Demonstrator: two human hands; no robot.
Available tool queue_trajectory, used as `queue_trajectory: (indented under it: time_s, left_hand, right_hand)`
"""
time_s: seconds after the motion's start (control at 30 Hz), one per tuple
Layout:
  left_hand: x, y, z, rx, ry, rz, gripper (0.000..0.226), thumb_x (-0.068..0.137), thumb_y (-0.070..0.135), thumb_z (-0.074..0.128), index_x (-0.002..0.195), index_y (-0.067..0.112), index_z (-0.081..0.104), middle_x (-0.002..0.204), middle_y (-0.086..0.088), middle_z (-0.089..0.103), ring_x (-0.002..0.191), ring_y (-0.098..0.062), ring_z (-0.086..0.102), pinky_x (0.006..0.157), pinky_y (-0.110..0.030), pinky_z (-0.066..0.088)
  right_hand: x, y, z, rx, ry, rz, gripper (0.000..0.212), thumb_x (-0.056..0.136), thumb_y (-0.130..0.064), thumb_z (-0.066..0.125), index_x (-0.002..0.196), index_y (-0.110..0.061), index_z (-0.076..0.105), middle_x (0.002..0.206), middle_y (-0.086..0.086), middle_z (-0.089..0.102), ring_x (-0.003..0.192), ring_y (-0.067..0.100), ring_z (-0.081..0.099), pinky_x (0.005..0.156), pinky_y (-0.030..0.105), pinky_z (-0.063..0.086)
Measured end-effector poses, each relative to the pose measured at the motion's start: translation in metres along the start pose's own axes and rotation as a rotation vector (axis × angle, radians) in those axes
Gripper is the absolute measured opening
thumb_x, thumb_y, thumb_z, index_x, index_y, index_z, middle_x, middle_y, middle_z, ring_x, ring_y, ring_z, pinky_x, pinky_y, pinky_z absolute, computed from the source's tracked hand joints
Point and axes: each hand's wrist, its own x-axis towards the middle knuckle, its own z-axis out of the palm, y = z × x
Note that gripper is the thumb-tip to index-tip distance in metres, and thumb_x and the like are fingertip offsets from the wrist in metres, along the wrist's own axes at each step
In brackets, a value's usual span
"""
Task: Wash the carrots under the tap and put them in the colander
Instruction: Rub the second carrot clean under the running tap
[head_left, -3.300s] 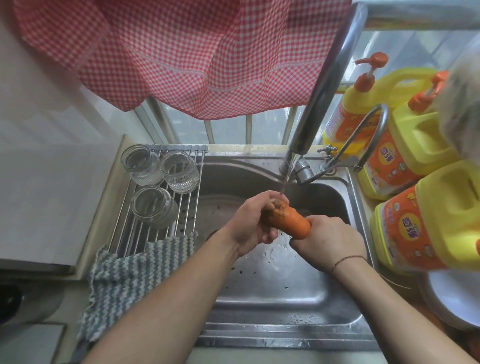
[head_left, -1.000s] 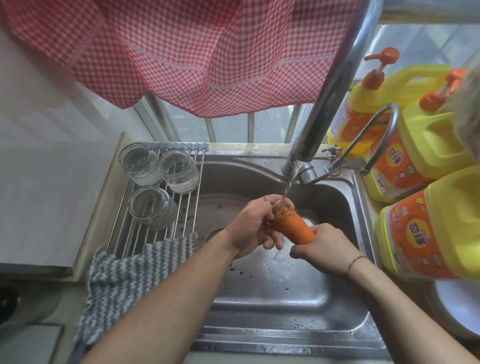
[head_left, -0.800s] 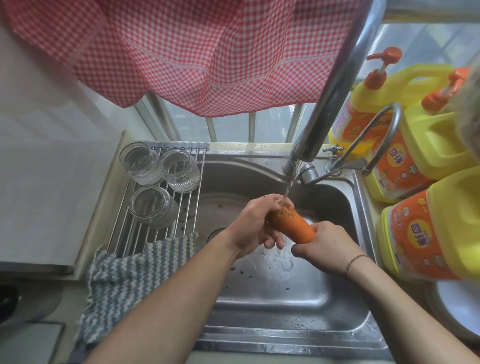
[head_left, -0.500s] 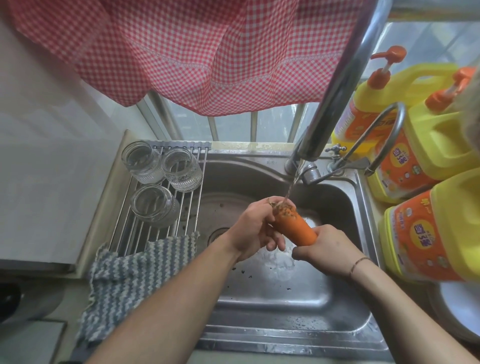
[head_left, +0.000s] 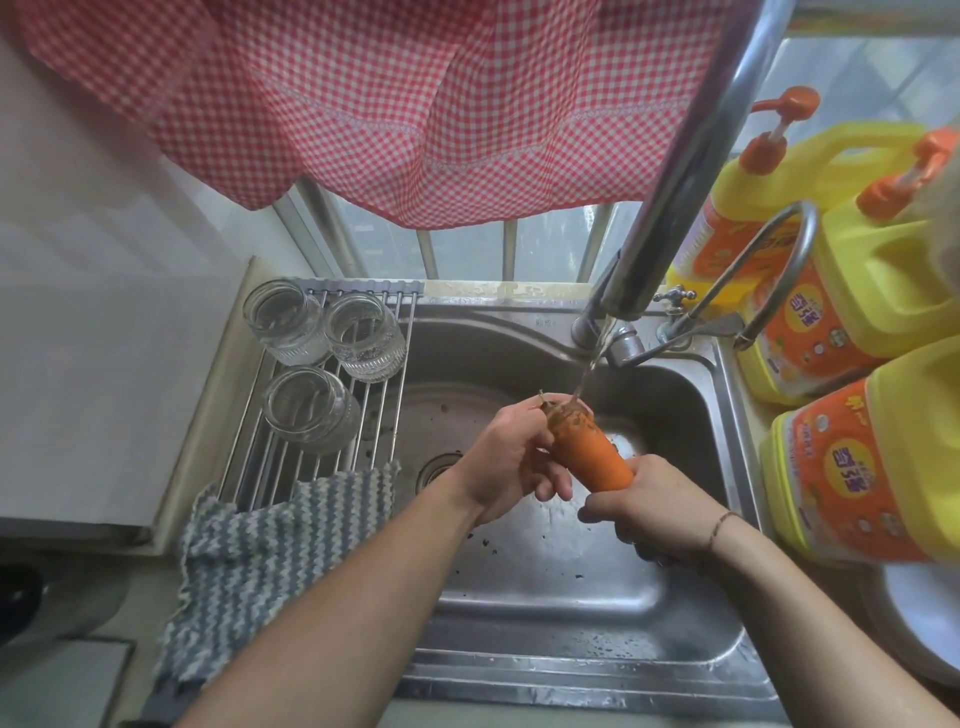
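Note:
An orange carrot (head_left: 589, 451) with a dirty, speckled top end is held over the steel sink (head_left: 571, 587). A thin stream of water from the tap (head_left: 670, 208) falls on the carrot's top. My left hand (head_left: 511, 457) curls round the top end of the carrot, thumb near the stem. My right hand (head_left: 652, 512) grips the lower end, which is hidden in the fist. No colander is in view.
Three upturned glass jars (head_left: 322, 358) stand on a wire rack (head_left: 311, 426) left of the basin, with a grey knitted cloth (head_left: 260, 561) draped below. Yellow detergent jugs (head_left: 872, 291) crowd the right side. A red checked curtain (head_left: 415, 104) hangs above. A white plate (head_left: 924, 613) sits lower right.
The carrot's top end has tilted up a little more under the stream, and my left hand has shifted slightly on it. Both hands stay over the basin.

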Motion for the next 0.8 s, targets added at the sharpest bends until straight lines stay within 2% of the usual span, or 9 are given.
queue_trajectory:
  time_s: [0.1, 0.2, 0.37, 0.6, 0.7, 0.8]
  left_hand:
    - [0.0, 0.0, 0.0, -0.015, 0.015, 0.005, 0.038, 0.077, 0.018, 0.041, 0.108, 0.007, 0.06, 0.084, -0.012, 0.063, 0.045, -0.022, 0.057, 0.038, -0.022, 0.035]
    - [0.001, 0.0, 0.001, -0.006, 0.057, 0.006, 0.035, 0.079, 0.022, 0.044, 0.105, 0.009, 0.062, 0.091, -0.016, 0.059, 0.045, -0.023, 0.056, 0.036, -0.02, 0.036]
    - [0.004, 0.002, 0.0, 0.008, 0.088, -0.014, 0.032, 0.078, 0.024, 0.044, 0.096, 0.014, 0.068, 0.093, -0.019, 0.057, 0.047, -0.027, 0.055, 0.038, -0.021, 0.037]
    - [0.004, 0.003, -0.001, 0.059, 0.098, -0.113, 0.032, 0.076, 0.033, 0.049, 0.093, 0.012, 0.066, 0.089, -0.017, 0.062, 0.05, -0.027, 0.057, 0.041, -0.023, 0.036]
    - [0.006, 0.002, 0.0, 0.092, 0.113, -0.106, 0.03, 0.075, 0.033, 0.051, 0.092, 0.012, 0.066, 0.084, -0.019, 0.063, 0.05, -0.028, 0.058, 0.041, -0.023, 0.037]
    - [0.007, -0.001, -0.003, 0.125, 0.103, -0.081, 0.031, 0.08, 0.032, 0.047, 0.095, 0.013, 0.066, 0.088, -0.02, 0.062, 0.052, -0.028, 0.058, 0.041, -0.024, 0.036]
  right_hand:
    - [0.001, -0.002, 0.001, -0.044, 0.04, -0.017, 0.022, 0.071, -0.024, 0.074, 0.074, -0.009, 0.057, 0.052, 0.004, 0.051, 0.036, 0.019, 0.039, 0.04, 0.021, 0.033]
    - [0.001, -0.004, 0.001, -0.254, 0.16, -0.066, 0.022, 0.069, -0.032, 0.073, 0.067, -0.014, 0.06, 0.056, -0.002, 0.058, 0.044, 0.015, 0.049, 0.045, 0.022, 0.038]
    - [-0.007, -0.008, 0.005, -0.476, 0.316, -0.077, 0.02, 0.072, -0.044, 0.065, 0.075, -0.025, 0.062, 0.067, -0.006, 0.063, 0.059, 0.012, 0.06, 0.05, 0.023, 0.04]
    - [-0.005, -0.002, 0.01, -0.63, 0.38, -0.079, 0.02, 0.071, -0.048, 0.058, 0.077, -0.029, 0.061, 0.069, -0.01, 0.06, 0.063, 0.015, 0.06, 0.057, 0.025, 0.045]
    - [-0.005, -0.002, 0.012, -0.673, 0.404, -0.076, 0.02, 0.073, -0.047, 0.055, 0.077, -0.028, 0.058, 0.069, -0.009, 0.059, 0.063, 0.018, 0.059, 0.059, 0.026, 0.047]
    - [-0.006, -0.004, 0.008, -0.722, 0.407, -0.085, 0.019, 0.075, -0.046, 0.054, 0.08, -0.028, 0.057, 0.07, -0.008, 0.057, 0.061, 0.019, 0.056, 0.059, 0.027, 0.045]
